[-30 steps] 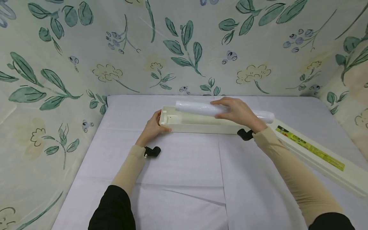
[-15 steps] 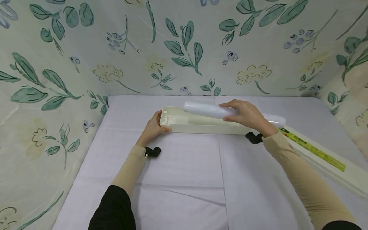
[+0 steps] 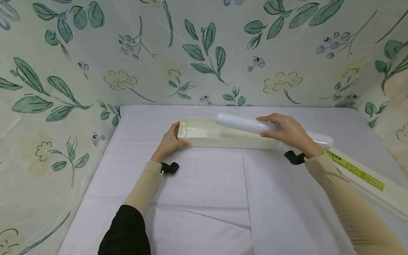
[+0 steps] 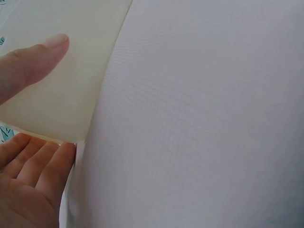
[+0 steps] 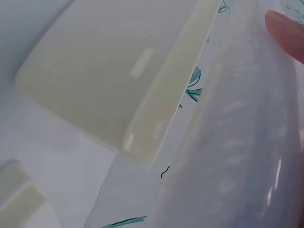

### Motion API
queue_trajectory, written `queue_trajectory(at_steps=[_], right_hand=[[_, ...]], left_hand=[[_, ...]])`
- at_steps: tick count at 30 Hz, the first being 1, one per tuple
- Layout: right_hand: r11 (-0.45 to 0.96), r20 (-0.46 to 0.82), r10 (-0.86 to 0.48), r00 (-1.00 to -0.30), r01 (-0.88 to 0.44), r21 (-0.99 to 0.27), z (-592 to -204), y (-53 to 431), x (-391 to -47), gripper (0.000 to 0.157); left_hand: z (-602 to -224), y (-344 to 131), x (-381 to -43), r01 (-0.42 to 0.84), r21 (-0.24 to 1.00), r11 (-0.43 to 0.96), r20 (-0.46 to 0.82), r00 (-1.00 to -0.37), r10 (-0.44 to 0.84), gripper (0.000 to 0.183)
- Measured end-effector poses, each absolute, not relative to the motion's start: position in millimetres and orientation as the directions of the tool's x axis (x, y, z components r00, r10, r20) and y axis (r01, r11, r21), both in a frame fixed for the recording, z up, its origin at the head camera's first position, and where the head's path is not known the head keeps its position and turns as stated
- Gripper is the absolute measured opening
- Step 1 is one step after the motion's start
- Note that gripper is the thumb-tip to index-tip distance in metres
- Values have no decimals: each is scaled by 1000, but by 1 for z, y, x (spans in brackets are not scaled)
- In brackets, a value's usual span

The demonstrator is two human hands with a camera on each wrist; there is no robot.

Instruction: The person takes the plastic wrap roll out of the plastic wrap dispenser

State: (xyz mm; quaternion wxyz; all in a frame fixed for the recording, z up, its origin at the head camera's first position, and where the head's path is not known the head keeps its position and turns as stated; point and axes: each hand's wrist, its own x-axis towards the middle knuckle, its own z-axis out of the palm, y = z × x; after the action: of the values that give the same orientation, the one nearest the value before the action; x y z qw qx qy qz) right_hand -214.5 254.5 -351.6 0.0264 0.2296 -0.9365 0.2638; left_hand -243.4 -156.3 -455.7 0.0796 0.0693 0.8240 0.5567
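Observation:
My left hand [image 3: 169, 141] grips the left end of a long, cream-coloured open box [image 3: 229, 143] on the table. In the left wrist view the thumb [image 4: 47, 57] lies on one wall and the fingers [image 4: 42, 161] bend against the end. With its thumb and fingers, my right hand [image 3: 288, 131] holds a shiny roll of plastic wrap [image 3: 242, 124] over the box's right part, tilted down to the right. The right wrist view has the roll [image 5: 228, 152] running beside the box [image 5: 99, 71]. The box's right end is hidden by the right hand in the head view.
A long cream lid [image 3: 385, 198] with a yellow label [image 3: 357, 170] lies slantwise at the right, partly behind the right forearm. White cloth [image 3: 204, 184] covers the table. A leaf-patterned curtain [image 3: 204, 53] stands along the back. Each wrist wears a small black camera [image 3: 170, 168].
The right hand has carried the roll of plastic wrap to the right along the box, baring more of the box's inside. The left hand and the box have stayed in place.

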Motion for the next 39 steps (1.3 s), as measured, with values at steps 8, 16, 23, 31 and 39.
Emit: queue_trajectory(at_steps=[8,16,23,31,39], right_hand=[[780,176,-378,-909,-415,-468,-349,268,-204,52],[791,190,-360,-913,-407,-458,-347,281,-194,53],[799,221,-343,-913,-407,-443,-349,294,-183,53],[825,252,-312,-916,-393,-406,-356,312,-171,54],[832,239,-274,-932,-354,-428,-357,323,-161,54]], left_hand=[[-455,-156,-243,30,935,353,-47,-977,207,104],[-454,-156,-243,24,939,342,-51,-976,209,105],[-455,-157,-243,17,943,332,-58,-975,214,104],[-455,-157,-243,19,950,312,-52,-974,219,104],[-457,-156,-245,22,943,332,-52,-976,210,103]])
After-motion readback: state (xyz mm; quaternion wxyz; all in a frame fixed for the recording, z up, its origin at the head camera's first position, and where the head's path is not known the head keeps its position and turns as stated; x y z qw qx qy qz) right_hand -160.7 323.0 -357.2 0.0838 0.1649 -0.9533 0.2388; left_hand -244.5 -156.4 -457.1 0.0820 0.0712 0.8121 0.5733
